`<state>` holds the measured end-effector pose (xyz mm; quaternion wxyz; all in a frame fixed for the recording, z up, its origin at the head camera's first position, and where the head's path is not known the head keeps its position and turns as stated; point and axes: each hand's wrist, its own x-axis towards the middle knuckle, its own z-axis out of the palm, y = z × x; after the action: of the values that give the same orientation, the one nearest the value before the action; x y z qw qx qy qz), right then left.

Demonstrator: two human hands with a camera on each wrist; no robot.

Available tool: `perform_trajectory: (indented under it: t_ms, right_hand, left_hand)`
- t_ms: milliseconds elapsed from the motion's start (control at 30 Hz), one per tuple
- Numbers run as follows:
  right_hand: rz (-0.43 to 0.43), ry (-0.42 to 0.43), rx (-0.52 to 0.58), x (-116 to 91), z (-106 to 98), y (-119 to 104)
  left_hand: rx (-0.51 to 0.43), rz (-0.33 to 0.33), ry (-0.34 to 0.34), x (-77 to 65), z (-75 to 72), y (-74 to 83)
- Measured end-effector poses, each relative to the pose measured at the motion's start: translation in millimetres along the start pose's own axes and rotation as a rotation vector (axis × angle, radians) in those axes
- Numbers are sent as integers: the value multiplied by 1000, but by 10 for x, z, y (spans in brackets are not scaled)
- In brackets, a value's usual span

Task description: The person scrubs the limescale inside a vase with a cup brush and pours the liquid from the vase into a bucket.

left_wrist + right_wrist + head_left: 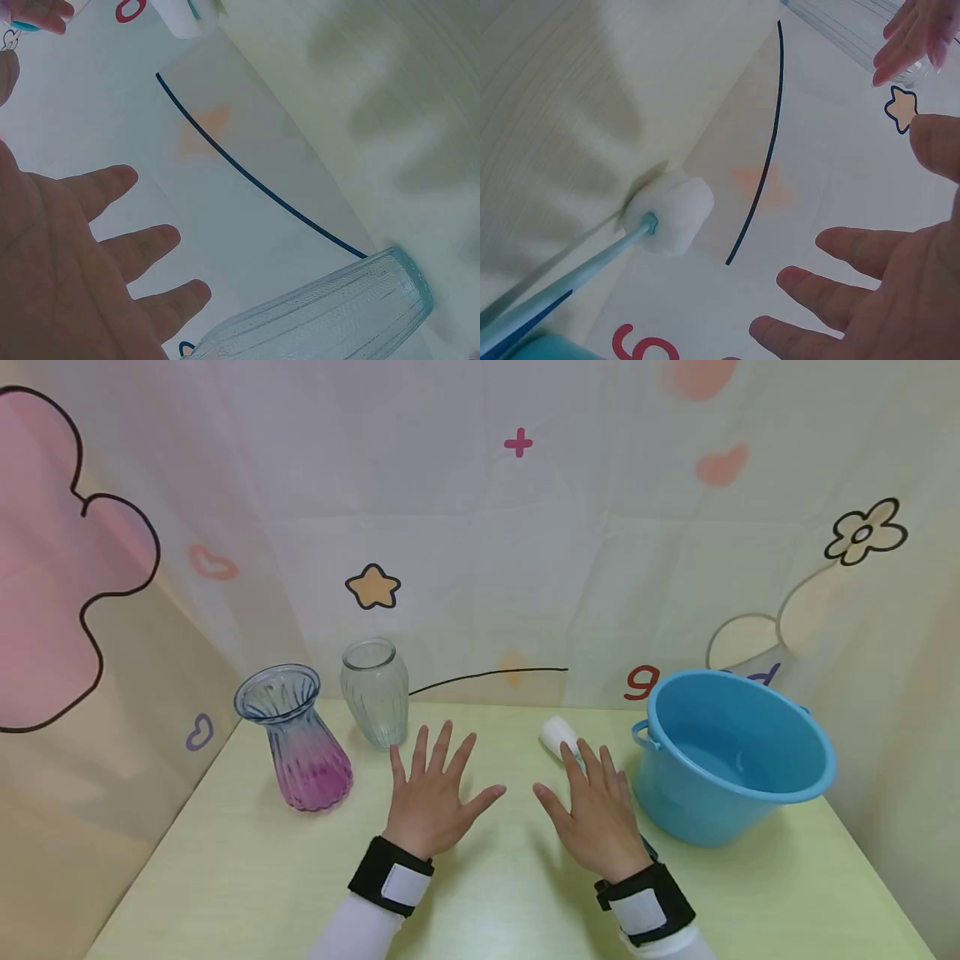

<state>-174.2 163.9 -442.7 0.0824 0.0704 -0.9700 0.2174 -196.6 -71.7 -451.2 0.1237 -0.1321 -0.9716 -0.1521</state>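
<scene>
My left hand is held out over the table with its fingers spread, holding nothing. Just beyond it stands a clear ribbed glass vase, also seen low in the left wrist view. To the left is a second glass vase, blue at the flared rim and pink at the base. My right hand, fingers also extended, hovers above a sponge brush with a white head. The pale blue handle shows in the right wrist view; from the head, my hand hides most of it.
A light blue plastic bucket with small side handles stands at the right of the pale wooden table. Behind the table hangs a white cloth printed with hearts, a star and flowers.
</scene>
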Motion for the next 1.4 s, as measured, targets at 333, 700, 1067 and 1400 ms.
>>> perform_trajectory:
  t_ms: [333,700,1067,1400]
  right_hand:
    - [-10,-43,194,30,67,15]
    - [28,-120,514,68,159,-54]
    - [79,-175,961,56,456,-343]
    - [10,-316,1035,-39,732,-675]
  left_hand:
    - [-64,-35,-57,-69,-13,-81]
    - [-169,-47,-89,-153,-100,-232]
    - [-432,-192,-107,-427,-275,-540]
    - [-551,-300,-67,-643,-344,-903]
